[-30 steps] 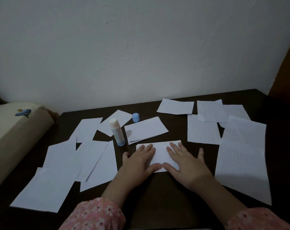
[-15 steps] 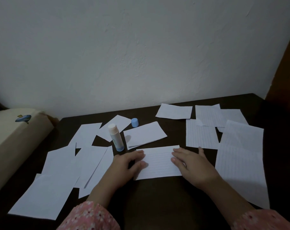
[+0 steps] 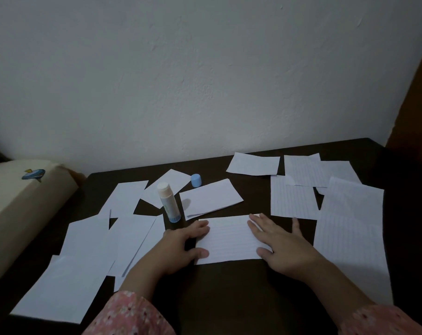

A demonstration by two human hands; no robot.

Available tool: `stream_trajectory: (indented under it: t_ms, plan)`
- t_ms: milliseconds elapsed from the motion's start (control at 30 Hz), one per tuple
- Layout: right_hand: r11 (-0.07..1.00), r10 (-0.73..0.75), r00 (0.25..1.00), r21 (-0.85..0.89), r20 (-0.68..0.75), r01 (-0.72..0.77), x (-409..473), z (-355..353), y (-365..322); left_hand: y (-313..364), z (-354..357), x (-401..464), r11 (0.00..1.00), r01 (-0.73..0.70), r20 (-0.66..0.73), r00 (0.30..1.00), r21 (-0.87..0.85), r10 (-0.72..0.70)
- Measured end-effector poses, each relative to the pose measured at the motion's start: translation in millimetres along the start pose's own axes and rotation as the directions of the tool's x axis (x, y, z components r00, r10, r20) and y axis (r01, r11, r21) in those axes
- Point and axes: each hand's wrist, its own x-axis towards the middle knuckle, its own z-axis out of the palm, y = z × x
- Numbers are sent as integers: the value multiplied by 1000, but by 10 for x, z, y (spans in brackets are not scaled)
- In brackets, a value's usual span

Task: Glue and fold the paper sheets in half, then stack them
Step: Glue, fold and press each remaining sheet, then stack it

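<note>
At the near centre of the dark table (image 3: 229, 298), the folded lined sheet (image 3: 229, 239) lay flat between my hands. My left hand (image 3: 181, 247) was at its nine o'clock edge, fingers and thumb curled round that side, though I could not tell whether they pinched the paper or only rested against it. My right hand (image 3: 281, 247) lay on its three o'clock end with fingers straight and spread, pressing it down.

I judged the step to be the pressing of a fold just made. The next move called for lifting this piece onto a stack, likely the folded sheet (image 3: 211, 198) at twelve o'clock, then fetching an unfolded one from the lined sheets (image 3: 350, 228) at three o'clock.

The uncapped glue stick (image 3: 169, 201) stood at eleven o'clock, its blue cap (image 3: 196, 180) beyond. Loose pieces (image 3: 84, 250) lay at nine o'clock. Dim light hid whether glue showed or which edge carried the crease.
</note>
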Motion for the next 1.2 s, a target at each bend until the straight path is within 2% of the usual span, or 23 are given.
stream_trajectory:
  t_ms: [67,133,200,267,367,433,567,767,933,1000,1033,1100,1200]
  plan:
    - [999,4,999,53,-44,-1,-7,15,16,59,-8,-64,995,-40,-82,996,-90,33]
    - [990,17,993,144,-121,0,-11,25,18,127,-17,-132,977,-71,-258,966,-201,17]
    - [978,47,973,209,-226,1,-5,33,-13,179,-35,-161,949,-41,-469,875,-314,-117]
    - [981,95,938,193,-332,-31,24,45,-57,175,-48,-150,909,10,-599,749,-418,-283]
    - [972,220,907,162,-359,-171,71,64,-101,85,-59,-78,885,95,-675,611,-456,-413]
    - [961,275,907,124,-320,-248,91,68,-114,41,-77,-17,865,118,-670,585,-488,-458]
    - [954,296,911,41,-287,-297,106,36,-157,35,-128,84,867,125,-646,617,-483,-449]
    - [950,312,903,70,-294,-305,161,38,-228,-17,-136,218,884,141,-590,696,-447,-409]
    - [953,301,909,68,-288,-294,206,48,-217,10,-103,272,885,112,-602,694,-452,-395]
    - [953,302,911,70,-281,-295,210,50,-202,-8,-139,307,922,150,-639,681,-357,-358]
    - [951,309,910,74,-275,-300,207,56,-204,-23,-162,328,947,197,-649,690,-255,-319]
    - [944,330,907,80,-261,-321,192,68,-216,-20,-202,374,958,285,-619,745,-43,-250]
    - [939,343,905,68,-252,-337,182,73,-217,24,-237,446,948,309,-544,810,80,-218]
